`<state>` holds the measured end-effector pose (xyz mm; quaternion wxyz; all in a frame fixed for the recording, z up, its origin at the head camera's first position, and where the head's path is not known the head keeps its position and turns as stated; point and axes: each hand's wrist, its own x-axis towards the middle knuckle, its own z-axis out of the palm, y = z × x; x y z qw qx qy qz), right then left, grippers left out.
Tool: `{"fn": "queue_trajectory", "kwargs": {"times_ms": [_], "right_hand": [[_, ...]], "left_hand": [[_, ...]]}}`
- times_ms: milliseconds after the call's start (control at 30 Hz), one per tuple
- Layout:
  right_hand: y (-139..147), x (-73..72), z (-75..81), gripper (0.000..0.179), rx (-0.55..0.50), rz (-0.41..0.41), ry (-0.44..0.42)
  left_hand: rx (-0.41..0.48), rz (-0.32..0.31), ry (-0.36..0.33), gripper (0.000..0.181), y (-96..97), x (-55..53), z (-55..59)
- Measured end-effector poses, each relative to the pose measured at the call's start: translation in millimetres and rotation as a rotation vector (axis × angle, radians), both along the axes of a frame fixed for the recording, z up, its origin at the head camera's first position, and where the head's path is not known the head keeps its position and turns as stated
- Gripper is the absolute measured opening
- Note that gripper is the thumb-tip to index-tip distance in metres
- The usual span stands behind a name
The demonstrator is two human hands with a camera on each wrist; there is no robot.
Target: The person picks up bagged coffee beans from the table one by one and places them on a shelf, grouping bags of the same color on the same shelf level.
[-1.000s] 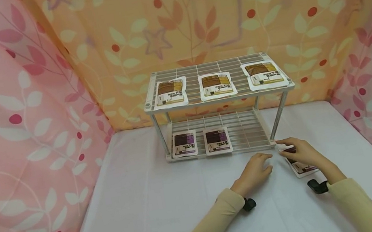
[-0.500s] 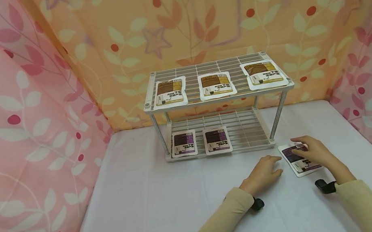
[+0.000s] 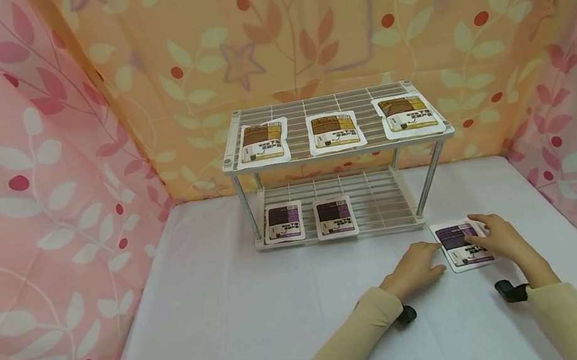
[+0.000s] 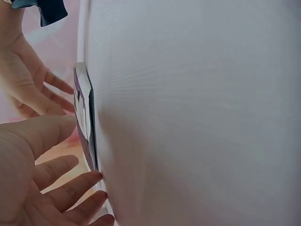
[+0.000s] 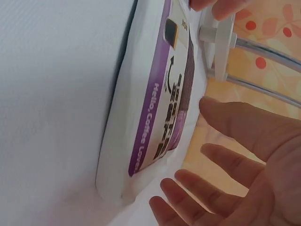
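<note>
A white coffee packet [image 3: 457, 255] with a purple and dark label lies face up on the table, just off the rack's front right corner. "Hello, Coffee Lover" shows along its purple band in the right wrist view [image 5: 146, 127]. My left hand [image 3: 417, 269] is at the packet's left edge, its fingers spread and loosely bent. My right hand [image 3: 500, 239] hovers at the right edge, thumb over the label and fingers reaching round the far corner. In the left wrist view, the left hand's fingertips [image 4: 96, 176] meet the table beside the packet's lower edge. Neither hand grips it.
A two-tier white wire rack [image 3: 338, 154] stands at the back of the white-covered table [image 3: 222, 331]. Three yellow-brown packets [image 3: 336, 132] lie on its top shelf. Two purple packets [image 3: 336, 218] lie on the lower shelf, left and middle. Patterned cloth walls surround the table.
The right hand has drawn back to the packet's right side, uncovering more of its label. The left hand has moved right to the packet's left edge. The packet has turned slightly straighter.
</note>
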<state>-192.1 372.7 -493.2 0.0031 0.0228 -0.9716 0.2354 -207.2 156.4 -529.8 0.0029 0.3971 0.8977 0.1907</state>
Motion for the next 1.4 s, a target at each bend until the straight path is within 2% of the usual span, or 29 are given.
{"fn": "queue_trajectory", "kwargs": {"times_ms": [267, 467, 600, 867, 1067, 1167, 1400], "right_hand": [[4, 2.1, -1.1, 0.059, -0.016, 0.023, -0.06], [3, 0.1, -5.3, 0.056, -0.009, 0.031, -0.051], [0, 0.6, -5.0, 0.055, -0.014, 0.029, -0.066], [-10, 5.3, 3.3, 0.057, -0.023, 0.046, -0.096], [-15, 7.5, 8.3, 0.063, -0.023, 0.054, -0.14], [-17, 8.7, 9.4, 0.066, -0.026, 0.061, -0.16], [-19, 14.7, 13.8, 0.069, -0.022, 0.086, -0.202]], "left_hand": [[-0.031, -0.037, 0.092, 0.048, 2.6, -0.1, 3.0], [-0.056, -0.036, 0.114, 0.047, 4.4, -0.6, 2.0], [-0.025, -0.033, 0.086, 0.047, 3.8, -0.8, 0.9], [0.059, 0.007, -0.044, 0.046, -1.6, -0.7, -2.6], [0.131, 0.039, -0.116, 0.046, -9.5, 3.5, 0.2], [0.138, 0.053, -0.122, 0.047, -13.2, 5.5, 2.0], [0.13, 0.049, -0.079, 0.047, -16.9, 9.1, 3.8]]}}
